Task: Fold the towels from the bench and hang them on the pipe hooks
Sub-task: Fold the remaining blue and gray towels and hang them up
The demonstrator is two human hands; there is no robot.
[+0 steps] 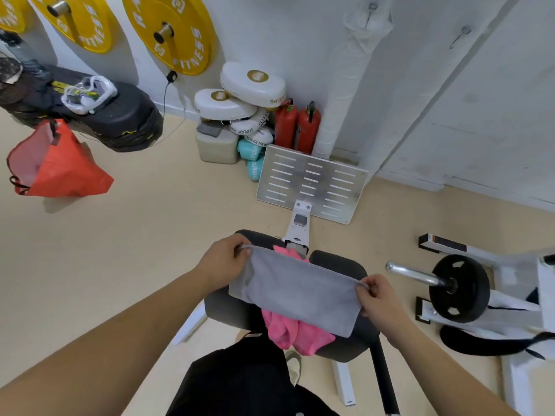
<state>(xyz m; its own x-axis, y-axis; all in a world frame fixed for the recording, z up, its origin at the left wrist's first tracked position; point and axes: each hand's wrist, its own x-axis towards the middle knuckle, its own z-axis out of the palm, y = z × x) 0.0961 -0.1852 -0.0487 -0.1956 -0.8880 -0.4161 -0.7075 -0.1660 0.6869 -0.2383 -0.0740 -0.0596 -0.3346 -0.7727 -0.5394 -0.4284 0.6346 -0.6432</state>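
Two hands of yours hold the grey towel (295, 291) stretched out above the surface (339, 264) in the head view. Your left hand (223, 261) is at the towel's 10 o'clock corner and your right hand (380, 298) is at its 3 o'clock corner. The fingers (244, 250) of each hand are curled, pinching the top hem. The grey cloth hangs over a crumpled pink towel (295, 334) lying on the padded surface. Towards 1 o'clock of the frame, a white pipe (345, 94) runs up the wall, with a hook (372, 7) near its top.
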